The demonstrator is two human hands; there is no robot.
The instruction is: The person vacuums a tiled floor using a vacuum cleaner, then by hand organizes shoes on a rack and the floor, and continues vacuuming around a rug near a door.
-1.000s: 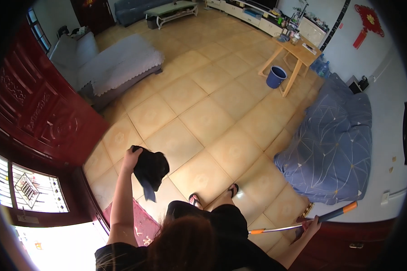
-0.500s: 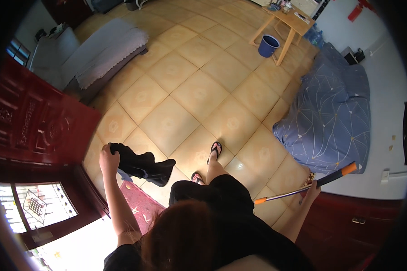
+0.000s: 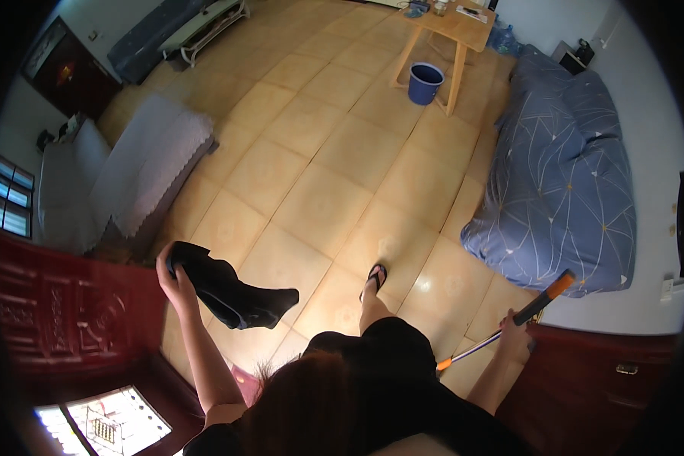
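Head view: the person's left grip is closed on one end of a limp piece of black fabric, which droops away to the right of the hand, above the floor tiles. The right grip is wrapped around a long pole with a dark sleeve, an orange end cap and a slim metal shaft. The pole lies aslant, its capped end up and out to the right, its shaft running down to an orange collar near the person's black shorts; what lies below the collar is hidden.

Between the two hands, one foot in a black flip-flop stands on glossy cream-beige floor tiles. A corner of a reddish patterned mat shows just beside the left forearm. To the left are a carved dark-red door and, farther off, a grey sofa with a pale scalloped cover. To the right, near the pole's cap, bulges a piece of furniture draped in blue cloth with white lines. Well ahead, a round dark-blue bucket stands by the legs of a light wooden table, with clear-blue plastic bottles beyond.
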